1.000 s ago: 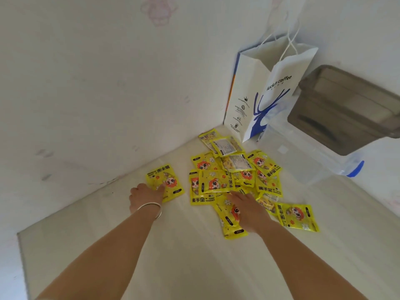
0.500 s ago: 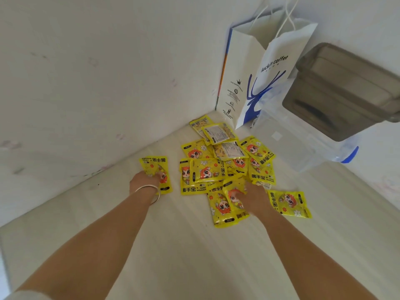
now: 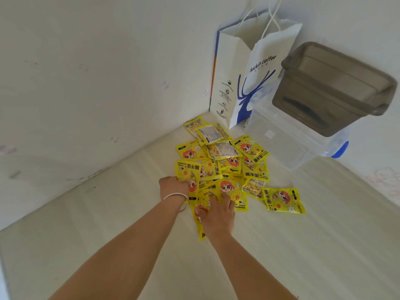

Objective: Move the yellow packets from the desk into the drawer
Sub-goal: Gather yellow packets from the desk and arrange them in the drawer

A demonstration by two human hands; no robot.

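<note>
Left grip [image 3: 174, 187] dragged its packet [image 3: 187, 171] against pile [image 3: 227, 161].

Two white walls [image 3: 86, 72] meet at a corner above the pale wood-grain counter [image 3: 303, 245]; faint pink marks dot them in soft daylight.

Bright, even light; soft shadows, wide-angle edge warping.

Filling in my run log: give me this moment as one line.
stage: gathering | left hand: grips a yellow packet | right hand: pressing on yellow packets | desk: pile remains | drawer: unseen
</note>
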